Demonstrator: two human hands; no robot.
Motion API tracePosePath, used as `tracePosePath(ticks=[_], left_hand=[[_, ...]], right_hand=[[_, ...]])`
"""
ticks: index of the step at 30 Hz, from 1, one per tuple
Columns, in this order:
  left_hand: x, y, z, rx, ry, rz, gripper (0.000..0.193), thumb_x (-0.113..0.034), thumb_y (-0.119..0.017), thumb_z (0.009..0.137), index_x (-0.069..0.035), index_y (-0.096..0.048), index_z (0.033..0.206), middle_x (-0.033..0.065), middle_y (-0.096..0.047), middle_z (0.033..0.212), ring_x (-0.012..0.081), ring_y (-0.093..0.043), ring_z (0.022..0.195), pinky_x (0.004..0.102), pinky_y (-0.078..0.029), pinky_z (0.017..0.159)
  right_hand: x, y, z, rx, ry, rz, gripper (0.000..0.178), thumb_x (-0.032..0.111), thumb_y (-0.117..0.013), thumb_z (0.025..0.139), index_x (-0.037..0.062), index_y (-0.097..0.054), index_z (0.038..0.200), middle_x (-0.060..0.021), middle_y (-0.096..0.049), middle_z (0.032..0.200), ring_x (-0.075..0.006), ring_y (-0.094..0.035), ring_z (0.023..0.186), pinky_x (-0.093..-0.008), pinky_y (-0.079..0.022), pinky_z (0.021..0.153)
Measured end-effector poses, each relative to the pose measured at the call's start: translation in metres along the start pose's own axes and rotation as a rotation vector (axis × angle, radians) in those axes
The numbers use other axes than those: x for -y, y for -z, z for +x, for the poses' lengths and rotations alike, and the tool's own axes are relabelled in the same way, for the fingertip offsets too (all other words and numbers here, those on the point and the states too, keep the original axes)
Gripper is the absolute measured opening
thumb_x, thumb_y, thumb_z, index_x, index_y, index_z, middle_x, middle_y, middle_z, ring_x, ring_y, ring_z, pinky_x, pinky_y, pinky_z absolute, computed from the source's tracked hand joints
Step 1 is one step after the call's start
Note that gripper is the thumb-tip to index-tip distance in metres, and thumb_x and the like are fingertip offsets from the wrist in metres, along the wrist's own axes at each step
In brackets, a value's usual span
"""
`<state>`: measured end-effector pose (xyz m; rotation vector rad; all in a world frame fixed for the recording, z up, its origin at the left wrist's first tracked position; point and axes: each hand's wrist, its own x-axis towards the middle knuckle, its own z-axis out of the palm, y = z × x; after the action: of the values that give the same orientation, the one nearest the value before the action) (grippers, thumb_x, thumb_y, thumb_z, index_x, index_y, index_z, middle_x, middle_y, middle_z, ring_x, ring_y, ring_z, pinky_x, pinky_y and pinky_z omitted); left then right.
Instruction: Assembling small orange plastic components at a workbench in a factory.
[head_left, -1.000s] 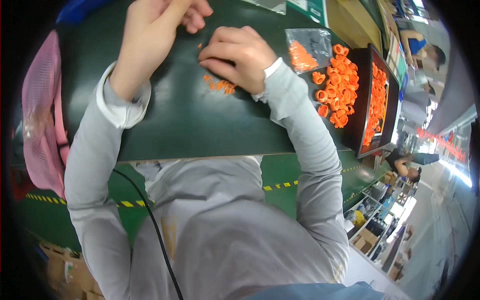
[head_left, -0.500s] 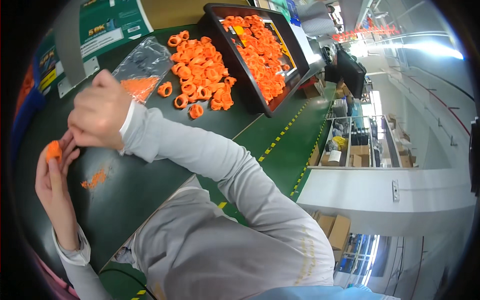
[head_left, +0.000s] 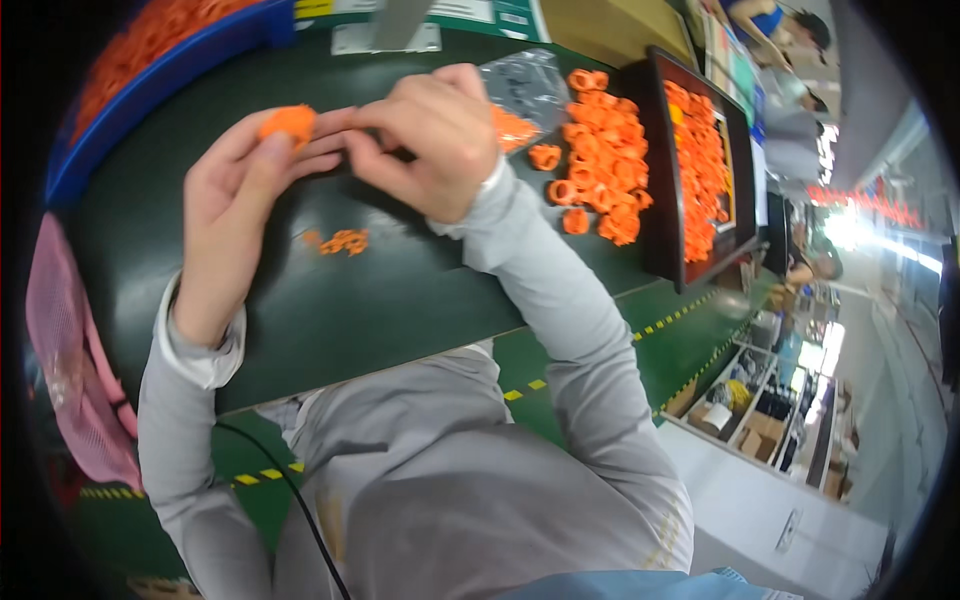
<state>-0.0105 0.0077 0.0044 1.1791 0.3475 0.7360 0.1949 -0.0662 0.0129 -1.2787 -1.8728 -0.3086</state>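
Note:
My left hand (head_left: 228, 190) holds an orange ring-shaped plastic part (head_left: 288, 126) between thumb and fingers above the dark table. My right hand (head_left: 432, 138) is closed in a pinch at the left fingertips; whatever its fingers hold is hidden. Beneath the hands lies a small scatter of tiny orange pieces (head_left: 342, 242). A clear plastic bag (head_left: 528, 82) with more small orange pieces lies just beyond my right hand. To its right spreads a heap of orange ring-shaped parts (head_left: 606, 150).
A black tray (head_left: 655, 200) full of orange parts stands right of the heap. At the far left is a blue bin (head_left: 165, 120) holding orange pieces. A metal bracket (head_left: 385, 38) rises at the back. A pink mesh item (head_left: 75, 350) hangs by the left edge.
The view has turned, so table and hands appear farther right. My right hand is still closed beside the left fingertips, and the left still holds the orange ring-shaped part.

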Motion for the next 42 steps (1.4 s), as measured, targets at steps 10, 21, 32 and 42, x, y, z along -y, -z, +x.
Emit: tracePosePath(ticks=[10, 21, 32, 42], left_hand=[[-0.008, -0.005, -0.002, 0.042, -0.055, 0.044, 0.036, -0.021, -0.05, 0.109, 0.008, -0.058, 0.13, 0.022, -0.065, 0.132, 0.029, -0.066, 0.121, 0.0374, -0.052, 0.103], [-0.006, 0.003, 0.0, 0.094, -0.006, 0.073, 0.038, -0.019, -0.051, 0.108, 0.011, -0.058, 0.131, 0.0239, -0.066, 0.128, 0.0322, -0.066, 0.119, 0.0418, -0.051, 0.106], [-0.002, 0.008, -0.004, 0.056, -0.205, 0.804, 0.023, -0.007, -0.074, 0.091, 0.003, -0.07, 0.111, 0.0127, -0.072, 0.091, 0.017, -0.066, 0.073, 0.0287, -0.051, 0.067], [-0.006, 0.01, -0.001, 0.183, -0.428, 1.011, 0.02, -0.009, -0.073, 0.087, 0.003, -0.063, 0.1, 0.0138, -0.062, 0.088, 0.0323, -0.058, 0.083, 0.0386, -0.047, 0.076]], right_hand=[[0.002, -0.001, 0.001, -0.046, -0.17, 0.173, 0.016, 0.006, -0.081, 0.074, 0.0127, -0.072, 0.086, 0.0042, -0.055, 0.065, -0.0147, -0.057, 0.062, -0.0323, -0.039, 0.072], [-0.005, 0.008, 0.004, 0.066, -0.002, 0.125, 0.018, 0.003, -0.078, 0.075, 0.0111, -0.068, 0.087, 0.003, -0.058, 0.067, -0.0159, -0.059, 0.063, -0.0324, -0.04, 0.074], [0.002, 0.016, 0.009, 0.23, 0.017, 0.235, 0.014, 0.002, -0.077, 0.082, 0.0078, -0.071, 0.093, 0.0023, -0.062, 0.071, -0.0145, -0.058, 0.064, -0.0311, -0.044, 0.078], [0.002, 0.011, 0.007, 0.258, 0.123, 0.154, 0.027, 0.007, -0.08, 0.076, 0.0103, -0.068, 0.1, -0.0029, -0.065, 0.085, -0.0213, -0.065, 0.079, -0.0332, -0.044, 0.077]])
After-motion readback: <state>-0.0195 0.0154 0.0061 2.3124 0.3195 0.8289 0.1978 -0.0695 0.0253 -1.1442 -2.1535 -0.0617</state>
